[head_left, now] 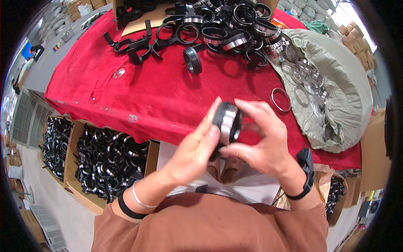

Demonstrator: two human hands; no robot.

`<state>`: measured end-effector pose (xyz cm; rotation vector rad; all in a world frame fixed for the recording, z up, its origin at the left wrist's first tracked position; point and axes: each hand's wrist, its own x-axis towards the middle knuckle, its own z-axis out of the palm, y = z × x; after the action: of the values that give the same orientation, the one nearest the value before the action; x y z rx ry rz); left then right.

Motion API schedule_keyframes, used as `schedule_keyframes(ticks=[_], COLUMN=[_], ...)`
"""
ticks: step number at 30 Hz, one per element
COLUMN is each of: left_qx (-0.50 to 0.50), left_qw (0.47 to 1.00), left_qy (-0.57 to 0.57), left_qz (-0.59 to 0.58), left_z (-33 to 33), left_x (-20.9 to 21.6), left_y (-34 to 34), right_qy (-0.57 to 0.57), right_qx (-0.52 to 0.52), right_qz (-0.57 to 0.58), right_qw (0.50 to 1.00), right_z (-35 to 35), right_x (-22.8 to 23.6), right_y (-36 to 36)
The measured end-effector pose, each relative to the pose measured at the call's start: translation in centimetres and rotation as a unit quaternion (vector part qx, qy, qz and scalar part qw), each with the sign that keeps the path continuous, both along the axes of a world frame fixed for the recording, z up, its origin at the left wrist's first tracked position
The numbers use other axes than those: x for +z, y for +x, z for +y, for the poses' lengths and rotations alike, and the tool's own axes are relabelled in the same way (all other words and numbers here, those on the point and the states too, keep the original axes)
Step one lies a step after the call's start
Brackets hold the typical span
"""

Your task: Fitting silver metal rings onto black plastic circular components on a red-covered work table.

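Above the table's near edge, my two hands hold a black plastic ring with a shiny metal band [228, 122] around it. My left hand [191, 153] grips its left side, with the fingers behind and the thumb pressed against the ring. From the right, the thumb and forefinger of my right hand [268, 140] pinch the rim at bottom and top. Part of the ring is hidden by my fingers. A loose metal ring [280, 100] lies on the red cloth just beyond my right hand.
Black rings with handles and metal bands [214, 35] are heaped at the table's far side. On the right, a pale woven sack [344, 96] holds loose metal rings. Cardboard boxes [74, 143] of similar parts stand at lower left. The red cloth [100, 92] covers the table.
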<state>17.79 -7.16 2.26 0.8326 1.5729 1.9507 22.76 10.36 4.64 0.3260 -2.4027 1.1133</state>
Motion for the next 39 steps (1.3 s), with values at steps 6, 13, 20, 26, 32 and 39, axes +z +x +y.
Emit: schedule_keyframes(ticks=[6,13,20,26,32,39], left_qx=[-0.019,0.185,0.125,0.033,0.021,0.15], left_qw=[0.996,0.889,0.783,0.79,0.709,0.941], left_qy=[-0.088,-0.321,-0.336,-0.334,-0.371,-0.163], left_qz=[-0.004,0.269,0.508,0.513,0.6,0.257], left_z=[-1.0,-2.6,-1.4,0.6,-0.6,-2.2], left_x=[-0.2,1.7,-0.2,0.0,0.6,-0.2], left_y=[1.8,-9.8,-22.7,-23.1,-19.1,-14.5], right_qy=[0.0,-0.059,-0.203,0.276,0.272,0.371], right_qx=[-0.006,-0.019,-0.197,-0.278,-0.295,-0.165], right_qz=[0.021,-0.247,-0.061,-0.031,-0.216,0.127], right_qw=[1.0,0.967,0.957,0.919,0.89,0.905], right_z=[-1.3,4.2,8.0,14.9,12.6,10.9], right_x=[-0.8,2.5,12.7,4.6,-2.7,-2.5], right_y=[1.5,-5.4,-13.9,-5.9,-1.3,0.9])
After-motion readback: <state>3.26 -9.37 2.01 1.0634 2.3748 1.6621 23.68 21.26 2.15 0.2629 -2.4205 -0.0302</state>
